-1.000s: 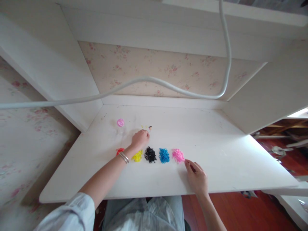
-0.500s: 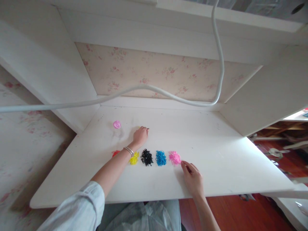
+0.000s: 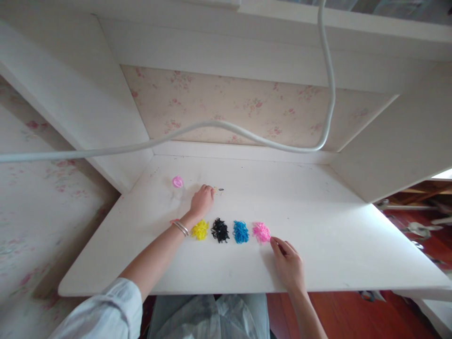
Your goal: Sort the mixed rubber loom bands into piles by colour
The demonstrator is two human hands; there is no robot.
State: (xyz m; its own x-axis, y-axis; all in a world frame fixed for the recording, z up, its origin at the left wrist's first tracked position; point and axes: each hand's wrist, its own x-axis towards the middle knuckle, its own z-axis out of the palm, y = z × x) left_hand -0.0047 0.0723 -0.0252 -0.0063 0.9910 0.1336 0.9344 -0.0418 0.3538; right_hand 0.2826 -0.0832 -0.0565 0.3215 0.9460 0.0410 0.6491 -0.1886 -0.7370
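Note:
My left hand (image 3: 203, 200) reaches over the far part of the white desk, its fingers curled together on the surface. What they hold, if anything, is hidden. Just right of the fingertips lies a small black rubber band (image 3: 221, 189), with tiny yellowish bits beside it. My right hand (image 3: 288, 264) is closed in a pinch at the right edge of a pile of pink rubber bands (image 3: 262, 232); nothing between those fingertips can be made out. Left of it sit piles of blue bands (image 3: 241, 232), black bands (image 3: 220, 230) and yellow bands (image 3: 200, 230). Red bands (image 3: 174, 221) show slightly behind my left wrist.
A pink round object (image 3: 177, 181) with a clear part lies at the back left of the white desk (image 3: 318, 235). A thick white cable (image 3: 226, 125) crosses the view above. White side panels (image 3: 399, 136) and a flowered back wall (image 3: 254, 108) enclose the desk.
My left hand has drawn slightly back to the left, and the black band now lies apart from its fingertips. My right hand stays at the pink pile. The view has shifted a little.

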